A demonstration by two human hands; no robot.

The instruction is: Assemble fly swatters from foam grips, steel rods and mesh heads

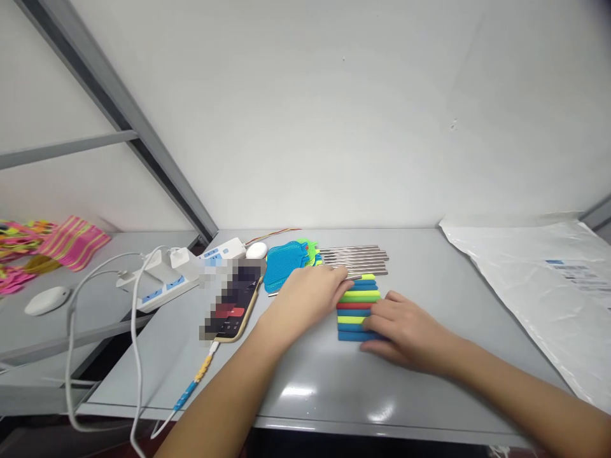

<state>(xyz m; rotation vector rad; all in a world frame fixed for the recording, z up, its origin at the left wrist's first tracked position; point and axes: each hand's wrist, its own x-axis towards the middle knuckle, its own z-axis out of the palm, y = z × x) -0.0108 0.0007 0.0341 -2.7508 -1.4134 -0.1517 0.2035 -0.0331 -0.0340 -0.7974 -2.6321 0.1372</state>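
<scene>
A row of coloured handle tubes (pixel 353 306), in blue, yellow-green and red, lies side by side on the grey table. My right hand (pixel 405 327) rests at their right ends, fingers apart and bent over several tubes, the thumb by the lowest blue one. At the upper left of the row, my left hand (pixel 312 289) has its fingers closed round a thin metal rod (pixel 354 278), whose tip shows by the topmost tube; the palm hides most of it. Behind are more metal rods (pixel 358 257) and blue mesh fly swatter heads (pixel 285 266), with a green one (pixel 312 249) partly covered.
Left of my hands lie a phone (pixel 238 305) on a charging cable (pixel 193 385), a white power strip (pixel 172 283) and a round white object (pixel 256 250). A white plastic mailing bag (pixel 539 280) covers the right side. Pink striped fabric (pixel 74 243) lies far left.
</scene>
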